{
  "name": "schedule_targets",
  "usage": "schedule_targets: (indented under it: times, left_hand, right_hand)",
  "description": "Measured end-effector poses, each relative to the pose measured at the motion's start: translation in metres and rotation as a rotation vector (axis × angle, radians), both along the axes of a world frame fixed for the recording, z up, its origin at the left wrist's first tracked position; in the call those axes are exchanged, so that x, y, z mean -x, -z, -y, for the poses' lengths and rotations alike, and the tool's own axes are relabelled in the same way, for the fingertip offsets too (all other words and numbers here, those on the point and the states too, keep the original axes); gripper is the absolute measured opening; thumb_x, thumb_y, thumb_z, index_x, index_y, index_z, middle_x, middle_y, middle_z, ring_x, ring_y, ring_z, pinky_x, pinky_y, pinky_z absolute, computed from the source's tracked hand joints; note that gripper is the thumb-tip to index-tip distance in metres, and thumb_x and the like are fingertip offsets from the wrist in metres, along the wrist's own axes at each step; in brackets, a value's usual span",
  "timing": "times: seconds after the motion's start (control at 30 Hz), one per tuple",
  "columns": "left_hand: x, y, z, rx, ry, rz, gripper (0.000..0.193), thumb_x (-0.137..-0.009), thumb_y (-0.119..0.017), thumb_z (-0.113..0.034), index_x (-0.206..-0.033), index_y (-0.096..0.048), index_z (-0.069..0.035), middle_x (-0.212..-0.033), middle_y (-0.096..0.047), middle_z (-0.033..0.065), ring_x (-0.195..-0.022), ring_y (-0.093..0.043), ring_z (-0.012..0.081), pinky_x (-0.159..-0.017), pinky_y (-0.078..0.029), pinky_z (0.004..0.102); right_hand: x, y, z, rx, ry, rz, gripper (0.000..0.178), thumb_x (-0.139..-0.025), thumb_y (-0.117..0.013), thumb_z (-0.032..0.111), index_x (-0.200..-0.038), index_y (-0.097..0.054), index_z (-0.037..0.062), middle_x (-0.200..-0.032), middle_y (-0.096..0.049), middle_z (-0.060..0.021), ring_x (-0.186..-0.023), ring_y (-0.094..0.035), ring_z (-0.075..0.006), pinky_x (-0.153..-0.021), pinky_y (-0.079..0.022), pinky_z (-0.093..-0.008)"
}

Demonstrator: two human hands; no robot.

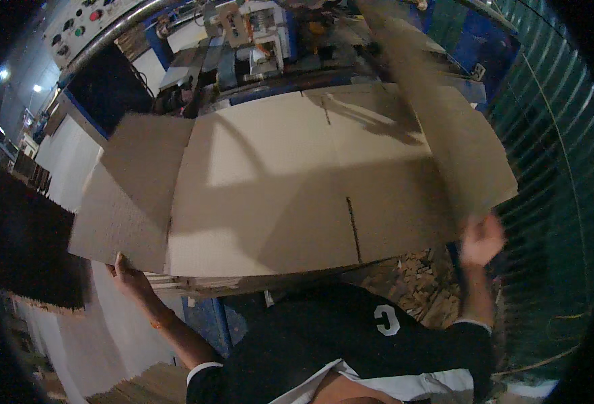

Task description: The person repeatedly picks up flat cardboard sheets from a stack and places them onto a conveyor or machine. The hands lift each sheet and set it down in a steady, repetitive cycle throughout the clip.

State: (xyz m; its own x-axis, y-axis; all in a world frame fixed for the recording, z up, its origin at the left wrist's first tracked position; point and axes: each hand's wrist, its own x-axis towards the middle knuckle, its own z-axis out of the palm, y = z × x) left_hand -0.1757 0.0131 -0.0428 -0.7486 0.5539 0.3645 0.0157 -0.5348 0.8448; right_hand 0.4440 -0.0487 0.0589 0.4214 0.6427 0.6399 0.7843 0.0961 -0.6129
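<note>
A large flat cardboard sheet (276, 182) with slots and flaps lies across a stack of similar sheets in front of me. My left hand (125, 273) grips the near edge of its left flap (132, 188) from below. My right hand (482, 239) holds the lower corner of the right flap (445, 128), which is lifted and blurred, tilting up over the sheet. My dark shirt fills the lower middle.
A machine with a grey control panel (85, 20) and blue frame (270, 40) stands behind the sheet. A green corrugated wall (552, 155) runs along the right. White stacked sheets (68, 161) sit at left. Cardboard scraps (421, 283) litter the floor.
</note>
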Motion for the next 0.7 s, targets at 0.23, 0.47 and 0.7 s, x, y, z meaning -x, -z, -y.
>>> schedule_targets:
  times: [0.23,0.47,0.7]
  left_hand:
    - [-0.151,-0.045,0.033,0.409,0.454,-1.040,0.042,-0.074,-0.054,0.003,-0.114,-0.060,-0.006,-0.125,-0.050,0.0144,-0.116,-0.046,0.0301,-0.097,-0.038,0.0391]
    - [-0.184,-0.056,0.015,0.514,0.575,-1.776,0.047,-0.083,-0.049,-0.011,-0.129,-0.048,-0.016,-0.138,-0.040,0.0086,-0.129,-0.034,0.0331,-0.107,-0.026,0.0447]
    - [-0.178,-0.057,-0.022,0.397,0.500,-1.707,0.048,-0.083,-0.040,-0.011,-0.132,-0.045,-0.013,-0.138,-0.039,0.0115,-0.127,-0.035,0.0332,-0.105,-0.027,0.0444]
  right_hand:
    - [0.034,0.063,-0.022,0.246,-0.919,0.845,0.039,-0.076,-0.059,0.018,-0.114,-0.059,0.0185,-0.127,-0.053,-0.0014,-0.116,-0.051,-0.0211,-0.097,-0.039,-0.0377]
    - [0.030,0.063,-0.037,0.304,-0.990,0.821,0.051,-0.073,-0.064,0.027,-0.122,-0.054,0.0153,-0.130,-0.050,-0.0054,-0.120,-0.046,-0.0264,-0.099,-0.036,-0.0429]
    - [-0.004,0.061,-0.091,0.484,-0.822,0.771,0.062,-0.073,-0.067,0.040,-0.126,-0.049,0.0119,-0.136,-0.041,-0.0092,-0.126,-0.037,-0.0303,-0.103,-0.030,-0.0457]
